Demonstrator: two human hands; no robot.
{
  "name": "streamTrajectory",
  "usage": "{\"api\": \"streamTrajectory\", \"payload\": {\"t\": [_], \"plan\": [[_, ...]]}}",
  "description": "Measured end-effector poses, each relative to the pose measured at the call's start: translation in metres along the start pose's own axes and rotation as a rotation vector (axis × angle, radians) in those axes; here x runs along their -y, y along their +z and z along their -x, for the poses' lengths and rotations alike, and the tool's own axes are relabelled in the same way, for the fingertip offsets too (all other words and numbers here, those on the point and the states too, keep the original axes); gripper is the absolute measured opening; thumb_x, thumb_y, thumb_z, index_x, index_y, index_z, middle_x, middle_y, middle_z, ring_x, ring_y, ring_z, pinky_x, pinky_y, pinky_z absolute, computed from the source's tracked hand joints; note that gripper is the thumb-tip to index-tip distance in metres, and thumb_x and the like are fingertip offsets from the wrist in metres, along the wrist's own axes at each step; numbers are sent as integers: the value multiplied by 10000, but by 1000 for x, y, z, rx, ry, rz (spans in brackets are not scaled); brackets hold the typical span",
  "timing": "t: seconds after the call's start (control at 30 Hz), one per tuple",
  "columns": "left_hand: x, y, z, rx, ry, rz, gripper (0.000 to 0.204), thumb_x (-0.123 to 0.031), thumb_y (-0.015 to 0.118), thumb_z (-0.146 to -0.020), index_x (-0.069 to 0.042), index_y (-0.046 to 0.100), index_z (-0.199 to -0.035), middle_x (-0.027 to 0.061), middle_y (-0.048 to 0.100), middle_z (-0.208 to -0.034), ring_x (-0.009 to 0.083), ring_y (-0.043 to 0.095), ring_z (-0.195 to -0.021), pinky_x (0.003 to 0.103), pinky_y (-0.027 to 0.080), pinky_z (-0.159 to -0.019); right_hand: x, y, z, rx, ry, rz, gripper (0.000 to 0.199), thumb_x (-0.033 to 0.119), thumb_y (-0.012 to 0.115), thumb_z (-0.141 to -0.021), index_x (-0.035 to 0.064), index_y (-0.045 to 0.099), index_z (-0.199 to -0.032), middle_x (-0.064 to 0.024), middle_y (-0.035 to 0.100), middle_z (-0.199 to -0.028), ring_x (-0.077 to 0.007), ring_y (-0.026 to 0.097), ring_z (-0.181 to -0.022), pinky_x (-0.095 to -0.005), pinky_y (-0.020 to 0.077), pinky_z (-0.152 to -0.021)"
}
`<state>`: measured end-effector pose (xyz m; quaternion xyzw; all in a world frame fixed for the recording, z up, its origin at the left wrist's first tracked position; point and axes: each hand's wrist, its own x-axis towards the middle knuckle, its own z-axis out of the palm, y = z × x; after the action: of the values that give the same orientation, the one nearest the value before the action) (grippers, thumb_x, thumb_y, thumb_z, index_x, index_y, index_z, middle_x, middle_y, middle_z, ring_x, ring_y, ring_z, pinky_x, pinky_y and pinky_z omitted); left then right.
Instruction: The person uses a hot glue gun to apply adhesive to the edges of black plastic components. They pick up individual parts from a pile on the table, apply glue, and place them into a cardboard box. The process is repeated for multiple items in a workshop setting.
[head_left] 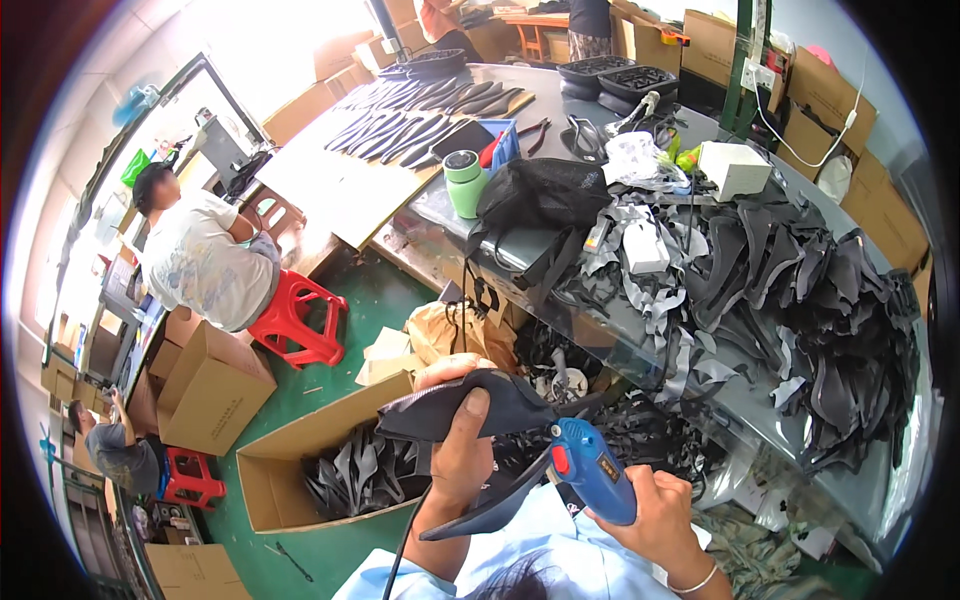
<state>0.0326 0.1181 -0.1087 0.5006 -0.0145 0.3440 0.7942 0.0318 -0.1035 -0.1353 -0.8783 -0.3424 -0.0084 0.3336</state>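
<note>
A dark, curved, matte panel is clamped in the left-hand grip near an open carton, while a blue, red-buttoned power tool is clasped in the right-hand grip.

L hand farther fwd — R hand closer, fingers curled.

bright | washed-out glare upper left | edges curved | rim black | centre fairly sharp

No text reads clearly: 1 label on blue tool, small print on 1 carton left of tool, 1 black bag beyond it.
</note>
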Motion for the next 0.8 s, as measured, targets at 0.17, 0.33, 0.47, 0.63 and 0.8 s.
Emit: {"api": "streamTrajectory", "payload": {"t": [0.17,0.33,0.47,0.63,0.8], "plan": [[14,4,10,-11,125,-76,284,-32,565,-790,-32,466,-1056,144,514,-1036,220,503,-998,355,411,-894,12,0,-3,-14,62,-86,548,369,829,-585,23,504,-860,-98,582,-637,-257,598,-555,-339,463,-520],[22,9,17,-19,191,-94,309,-30,581,-776,-32,457,-1060,155,517,-1038,235,506,-1004,365,398,-908,17,0,-6,-39,66,-135,569,387,831,-581,26,490,-859,-94,570,-625,-246,594,-533,-337,465,-517],[26,12,23,-11,186,-50,310,-15,572,-779,-31,455,-1066,157,507,-1069,224,502,-1024,354,399,-919,22,-7,-12,-52,35,-202,493,312,813,-628,12,512,-878,-84,606,-639,-230,597,-520,-324,476,-504],[16,17,27,-28,-25,-84,338,-40,533,-754,-29,426,-1074,165,493,-1042,233,511,-969,356,417,-888,19,-3,-10,-89,25,-124,539,315,838,-579,20,491,-867,-87,557,-611,-246,583,-526,-336,459,-512],[-7,15,19,24,-327,-164,336,-8,497,-757,-45,426,-1083,149,505,-1049,232,541,-964,355,433,-872,14,-7,-12,-140,-63,36,447,185,798,-576,8,515,-874,-67,556,-570,-224,561,-479,-312,428,-510]]}}
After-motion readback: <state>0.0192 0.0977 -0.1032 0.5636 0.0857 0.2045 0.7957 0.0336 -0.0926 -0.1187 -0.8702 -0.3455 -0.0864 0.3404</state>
